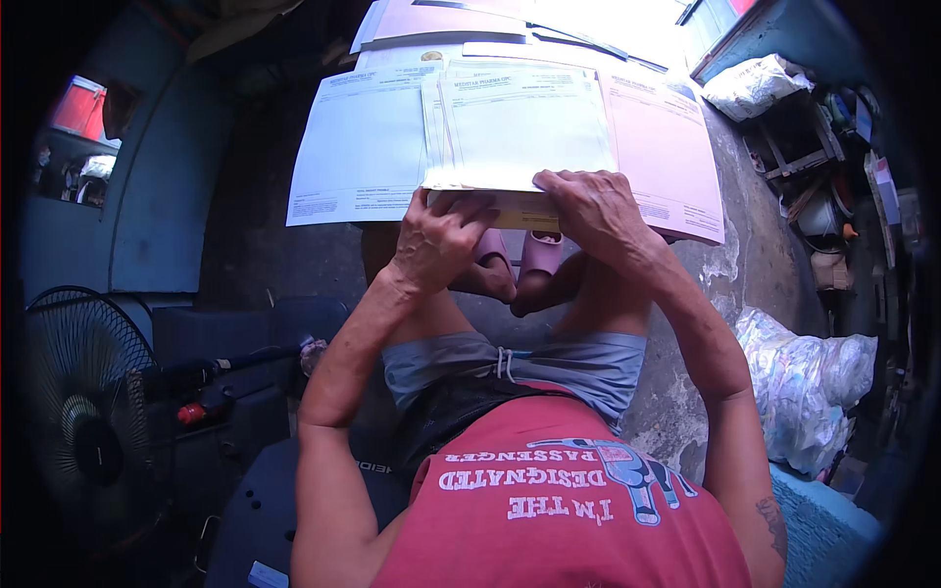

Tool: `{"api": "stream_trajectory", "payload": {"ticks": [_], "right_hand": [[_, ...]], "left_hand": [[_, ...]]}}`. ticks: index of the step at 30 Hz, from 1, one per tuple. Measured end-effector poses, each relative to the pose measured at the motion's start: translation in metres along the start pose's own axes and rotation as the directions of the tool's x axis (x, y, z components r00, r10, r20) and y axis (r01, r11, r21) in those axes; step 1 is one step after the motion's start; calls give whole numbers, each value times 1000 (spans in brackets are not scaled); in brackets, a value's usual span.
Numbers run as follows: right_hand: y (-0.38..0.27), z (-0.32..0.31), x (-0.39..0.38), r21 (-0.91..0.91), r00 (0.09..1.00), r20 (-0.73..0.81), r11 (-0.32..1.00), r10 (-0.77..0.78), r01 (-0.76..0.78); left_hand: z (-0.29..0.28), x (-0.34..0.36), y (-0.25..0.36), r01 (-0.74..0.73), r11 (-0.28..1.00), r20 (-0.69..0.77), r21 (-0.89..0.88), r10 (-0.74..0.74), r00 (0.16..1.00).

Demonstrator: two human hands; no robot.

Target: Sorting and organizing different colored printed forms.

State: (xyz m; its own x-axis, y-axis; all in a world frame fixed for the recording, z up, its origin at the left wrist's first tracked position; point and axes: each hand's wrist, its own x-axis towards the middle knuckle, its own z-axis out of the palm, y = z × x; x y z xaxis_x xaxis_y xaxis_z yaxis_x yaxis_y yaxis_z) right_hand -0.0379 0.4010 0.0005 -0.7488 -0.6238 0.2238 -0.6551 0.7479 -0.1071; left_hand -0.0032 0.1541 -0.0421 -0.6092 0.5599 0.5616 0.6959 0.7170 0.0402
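A stack of white printed forms (524, 127) rests at the table's near edge, its near end lifted and bent between my hands. My left hand (436, 235) is closed on the stack's near left corner, fingers curled beneath it. At the near right corner my right hand (600, 208) grips the same stack, thumb side along the edge. Part of a yellow sheet (527, 220) shows below the edge between the hands. Pale bluish-white forms (358, 147) lie to the left, and pink forms (668, 157) lie to the right, partly overlapped by the stack.
More paper piles (446, 22) cover the table's far side. A black standing fan (93, 421) is at the left, near a dark chair (279, 510). Filled plastic bags (799, 387) sit on the floor at the right. Cluttered shelving (818, 157) lines the right wall.
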Motion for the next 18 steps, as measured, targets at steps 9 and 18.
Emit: {"api": "stream_trajectory", "payload": {"ticks": [9,18], "right_hand": [[-1,3,-2,23,1000,-9,1000,-4,4],[36,-69,24,-394,933,-81,871,-351,294]], "left_hand": [[-14,26,10,6,978,-148,208,26,989],[22,56,114,-325,946,-164,-14,318,934]]}}
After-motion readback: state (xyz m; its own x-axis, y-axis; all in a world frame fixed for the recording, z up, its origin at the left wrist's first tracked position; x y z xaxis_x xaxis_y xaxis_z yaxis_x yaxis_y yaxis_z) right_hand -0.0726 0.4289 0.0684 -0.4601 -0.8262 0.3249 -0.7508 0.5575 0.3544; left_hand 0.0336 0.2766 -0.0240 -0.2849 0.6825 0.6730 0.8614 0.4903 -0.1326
